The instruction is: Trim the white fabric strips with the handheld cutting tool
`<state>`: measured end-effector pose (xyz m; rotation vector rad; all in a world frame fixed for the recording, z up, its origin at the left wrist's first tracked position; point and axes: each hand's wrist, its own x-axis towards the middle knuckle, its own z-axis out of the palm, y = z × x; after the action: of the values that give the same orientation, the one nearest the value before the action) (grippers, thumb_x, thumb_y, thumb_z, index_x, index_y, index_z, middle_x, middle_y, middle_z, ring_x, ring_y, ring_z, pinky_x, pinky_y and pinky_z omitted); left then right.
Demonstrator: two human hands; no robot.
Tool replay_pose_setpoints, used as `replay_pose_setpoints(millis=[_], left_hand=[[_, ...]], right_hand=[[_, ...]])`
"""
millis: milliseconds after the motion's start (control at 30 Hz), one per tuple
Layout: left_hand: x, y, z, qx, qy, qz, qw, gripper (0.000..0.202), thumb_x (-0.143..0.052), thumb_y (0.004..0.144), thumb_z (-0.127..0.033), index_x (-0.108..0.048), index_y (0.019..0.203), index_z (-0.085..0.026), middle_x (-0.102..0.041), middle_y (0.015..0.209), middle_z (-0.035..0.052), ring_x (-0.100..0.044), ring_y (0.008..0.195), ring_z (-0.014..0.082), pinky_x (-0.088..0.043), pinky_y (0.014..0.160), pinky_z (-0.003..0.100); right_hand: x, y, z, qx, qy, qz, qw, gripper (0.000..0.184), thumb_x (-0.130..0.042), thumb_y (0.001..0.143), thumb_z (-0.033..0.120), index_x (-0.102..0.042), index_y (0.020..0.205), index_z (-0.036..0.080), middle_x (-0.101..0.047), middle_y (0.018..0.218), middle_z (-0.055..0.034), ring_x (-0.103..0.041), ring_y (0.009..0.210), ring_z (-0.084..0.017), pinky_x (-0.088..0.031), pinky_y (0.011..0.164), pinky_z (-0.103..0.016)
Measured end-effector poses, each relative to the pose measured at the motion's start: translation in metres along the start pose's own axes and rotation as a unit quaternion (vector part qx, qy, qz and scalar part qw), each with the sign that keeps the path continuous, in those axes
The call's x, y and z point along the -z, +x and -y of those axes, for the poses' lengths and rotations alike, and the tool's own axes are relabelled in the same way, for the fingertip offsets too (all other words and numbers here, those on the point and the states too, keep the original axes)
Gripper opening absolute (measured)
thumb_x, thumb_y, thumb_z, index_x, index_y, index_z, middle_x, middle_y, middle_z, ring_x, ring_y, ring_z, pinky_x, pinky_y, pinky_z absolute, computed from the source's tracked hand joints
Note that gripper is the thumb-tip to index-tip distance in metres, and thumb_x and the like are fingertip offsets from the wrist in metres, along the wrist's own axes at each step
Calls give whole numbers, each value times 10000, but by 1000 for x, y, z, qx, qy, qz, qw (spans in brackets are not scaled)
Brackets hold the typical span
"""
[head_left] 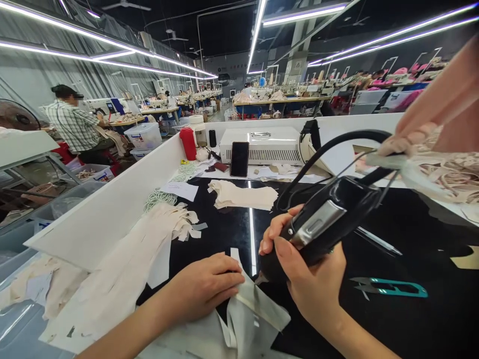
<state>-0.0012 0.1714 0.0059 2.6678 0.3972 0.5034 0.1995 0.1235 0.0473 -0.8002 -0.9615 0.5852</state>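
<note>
My right hand (307, 274) is closed around a black corded hand tool (329, 219), with its tip pressed down onto a pale fabric strip (258, 304) on the glossy black table (411, 299). My left hand (204, 286) rests on the same strip just left of the tool tip, fingers curled and pressing the cloth flat. The tool's black cable (337, 142) loops up and away behind it.
A long pile of cut cream pieces (130, 264) lies at left, with another stack (243, 195) further back. Teal thread snips (389, 287) lie at right. A white machine (262, 144), a phone (239, 158) and a red bottle (188, 143) stand behind. Another person's hand (430, 119) holds beige fabric at upper right.
</note>
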Motion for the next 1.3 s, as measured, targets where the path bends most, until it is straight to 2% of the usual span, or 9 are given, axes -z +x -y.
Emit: replay_pose_setpoints(millis=[167,467,567,633,733,1100,1300], left_hand=[[-2,-2,1,6,1,8,1000,239,-499,1127,-201,-671,1292,-181,-687,1279,88,-677,1179,200,-427,1233,388],[-3,-1,0,-1,4,9,1000,247,-487,1132,-200,-663,1304,-179,-687,1294,94,-676,1206,207,-424,1244,406],[-3,0,-2,-1,18,7,1000,237,-502,1124,-198,-672,1287,-168,-686,1266,107,-681,1178,225,-490,1184,409],[-3,0,-3,4,29,3,1000,233,-514,1120,-208,-681,1276,-166,-679,1243,115,-680,1134,234,-567,1071,375],[-4,-1,-3,9,36,-3,999,228,-523,1117,-223,-685,1270,-177,-668,1230,117,-673,1098,233,-603,963,338],[-4,1,-3,5,37,-8,999,229,-503,1118,-220,-679,1261,-184,-667,1227,115,-667,1102,225,-601,966,328],[-5,0,0,10,26,-1,1000,237,-506,1117,-216,-678,1275,-177,-660,1258,117,-659,1156,235,-572,1025,333]], right_hand=[[-5,5,3,-3,9,-10,1000,334,-762,825,187,-562,1073,287,-665,776,50,-638,583,-151,-576,544,-312],[-13,7,-3,9,2,-2,1000,310,-739,822,148,-563,1038,284,-671,763,67,-637,564,-137,-571,534,-298],[-12,7,-4,9,1,8,1000,317,-716,837,112,-568,1056,286,-666,762,77,-646,565,-129,-582,539,-290],[-12,8,-5,5,9,8,1000,322,-717,844,103,-569,1062,288,-667,766,80,-650,567,-126,-584,543,-286],[-13,9,-7,-2,33,3,999,311,-740,845,116,-569,1040,288,-681,777,81,-653,571,-122,-581,547,-282],[-18,12,-10,1,32,-1,999,321,-742,829,128,-561,1049,274,-697,770,86,-659,550,-116,-586,532,-268],[-24,14,-12,12,10,-8,1000,324,-740,809,132,-554,1039,264,-690,737,94,-658,544,-110,-597,550,-259]])
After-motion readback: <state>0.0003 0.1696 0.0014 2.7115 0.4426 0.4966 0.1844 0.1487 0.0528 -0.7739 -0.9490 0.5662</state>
